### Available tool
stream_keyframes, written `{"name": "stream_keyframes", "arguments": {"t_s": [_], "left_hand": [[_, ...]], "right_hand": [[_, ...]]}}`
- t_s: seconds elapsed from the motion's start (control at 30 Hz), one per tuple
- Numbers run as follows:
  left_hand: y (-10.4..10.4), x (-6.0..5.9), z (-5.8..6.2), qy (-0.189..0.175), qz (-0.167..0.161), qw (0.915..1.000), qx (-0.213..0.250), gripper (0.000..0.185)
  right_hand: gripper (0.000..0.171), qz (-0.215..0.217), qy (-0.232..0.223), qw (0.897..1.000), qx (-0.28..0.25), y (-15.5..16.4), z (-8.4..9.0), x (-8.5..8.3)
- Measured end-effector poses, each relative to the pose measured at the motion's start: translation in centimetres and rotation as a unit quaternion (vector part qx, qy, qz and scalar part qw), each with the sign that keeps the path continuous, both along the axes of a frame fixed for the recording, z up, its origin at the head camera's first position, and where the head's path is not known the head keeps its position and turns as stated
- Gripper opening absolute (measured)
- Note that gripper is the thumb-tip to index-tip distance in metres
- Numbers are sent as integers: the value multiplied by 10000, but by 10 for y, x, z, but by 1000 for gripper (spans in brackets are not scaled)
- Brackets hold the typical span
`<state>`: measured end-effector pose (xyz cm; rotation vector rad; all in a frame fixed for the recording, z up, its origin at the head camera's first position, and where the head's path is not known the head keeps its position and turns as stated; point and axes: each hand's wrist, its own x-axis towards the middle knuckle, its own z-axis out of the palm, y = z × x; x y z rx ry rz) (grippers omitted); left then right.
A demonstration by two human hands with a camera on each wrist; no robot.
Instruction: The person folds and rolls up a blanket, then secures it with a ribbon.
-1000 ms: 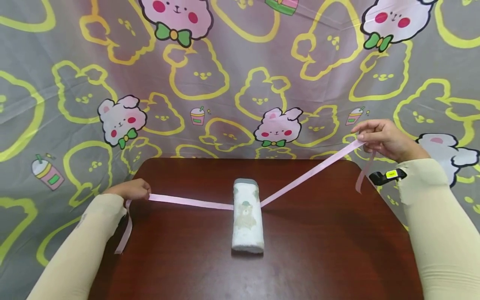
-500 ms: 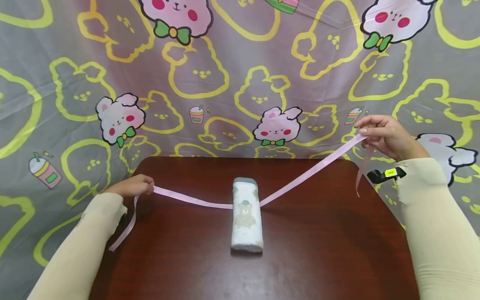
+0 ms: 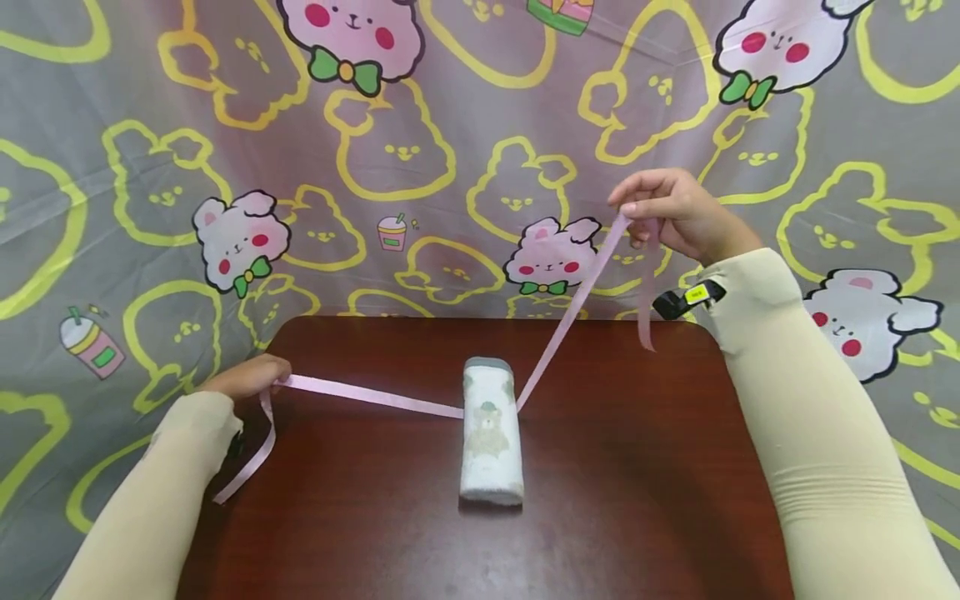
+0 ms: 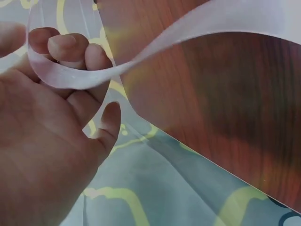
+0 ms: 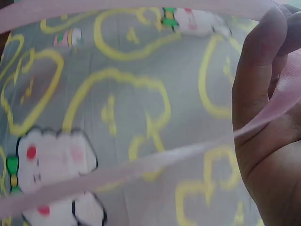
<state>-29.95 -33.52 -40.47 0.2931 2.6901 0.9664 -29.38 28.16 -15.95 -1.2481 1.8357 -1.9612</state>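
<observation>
A rolled white towel [image 3: 491, 450] with a printed bear and a grey end lies lengthwise on the table. A pink ribbon [image 3: 375, 398] passes beneath it and comes out on both sides. My left hand [image 3: 251, 377], low over the table's left edge, pinches one side, and a loose tail hangs below. Raised above the table's far edge, my right hand [image 3: 678, 212] pinches the other side between thumb and fingers; its tail dangles too. In the left wrist view the ribbon [image 4: 84, 77] loops across the curled fingers [image 4: 68, 47]. The right wrist view shows ribbon [image 5: 155, 160] running across the palm.
The dark reddish-brown wooden table [image 3: 360, 517] has rounded far corners. Behind and beside it hangs a grey curtain [image 3: 450, 100] printed with yellow outlines and rabbits. A black strap with a yellow label [image 3: 696, 293] sits at the right wrist.
My right hand has moved up and to the left, so its side of the ribbon rises more steeply. My left hand has shifted slightly left, and its ribbon has straightened. The towel stays put.
</observation>
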Motion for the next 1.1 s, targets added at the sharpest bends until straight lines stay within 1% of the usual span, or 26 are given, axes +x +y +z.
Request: {"name": "stream_keyframes", "arguments": {"t_s": [0.1, 0.2, 0.23, 0.33, 0.47, 0.57, 0.7, 0.8, 0.93, 1.03, 1.1], "left_hand": [[-5, 3, -1, 86, 70, 9997, 212, 26], [-7, 5, 1, 129, 107, 9991, 393, 23], [-7, 7, 3, 98, 149, 9989, 423, 22], [-8, 9, 5, 31, 139, 9982, 577, 18], [-14, 12, 7, 158, -38, 9986, 499, 15], [-20, 13, 10, 290, -43, 9994, 201, 12], [-27, 16, 13, 416, 76, 9991, -94, 15], [-31, 17, 16, 517, 162, 9984, -161, 18], [-38, 18, 18, 547, 341, 9979, -43, 21], [-44, 19, 19, 486, 425, 9978, 153, 23], [-47, 21, 19, 447, 473, 9976, 239, 23]], "right_hand": [[26, -64, 16, 9997, 236, -31, 6, 0], [23, -59, 3, 9990, 446, -62, 9, 1], [22, -9, 12, 9987, 501, -71, 10, 2], [18, 266, 0, 9977, 618, -99, 10, 2], [16, 567, 34, 9957, 736, -134, 10, 4], [14, 616, 185, 9940, 888, -160, 8, 5], [12, 685, 301, 9909, 1123, -191, 0, 7], [12, 867, 230, 9890, 1173, -211, -9, 8], [12, 1204, -33, 9859, 1165, -239, -20, 12], [11, 1402, -188, 9821, 1246, -260, -29, 15], [12, 1458, -183, 9801, 1338, -274, -36, 17]]}}
